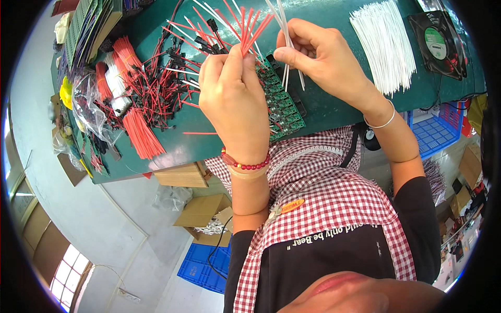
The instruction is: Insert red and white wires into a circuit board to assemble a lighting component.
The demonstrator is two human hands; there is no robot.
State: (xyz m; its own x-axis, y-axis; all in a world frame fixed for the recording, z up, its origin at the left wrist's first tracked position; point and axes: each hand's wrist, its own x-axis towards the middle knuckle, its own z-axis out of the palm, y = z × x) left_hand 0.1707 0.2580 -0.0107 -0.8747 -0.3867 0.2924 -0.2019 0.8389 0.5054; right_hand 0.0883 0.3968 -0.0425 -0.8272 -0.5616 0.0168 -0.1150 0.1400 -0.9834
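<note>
My left hand (233, 101) is closed on a bunch of red wires (249, 28), whose ends fan out above the fingers. Beside it, my right hand (326, 62) pinches a few white wires (284, 31) that stick out above and below the grip. Under and between the hands lies a green circuit board panel (284, 101) with rows of small parts. Red and white wires with black connectors (206, 41) spread out behind my left hand, partly hidden by it.
Bundles of red wires (141, 136) and a tangled heap of connector leads (159, 83) cover the left of the green table (334, 15). A stack of white wires (383, 47) and a black fan (437, 43) lie at right. Blue crates (438, 130) and a cardboard box (201, 211) stand below.
</note>
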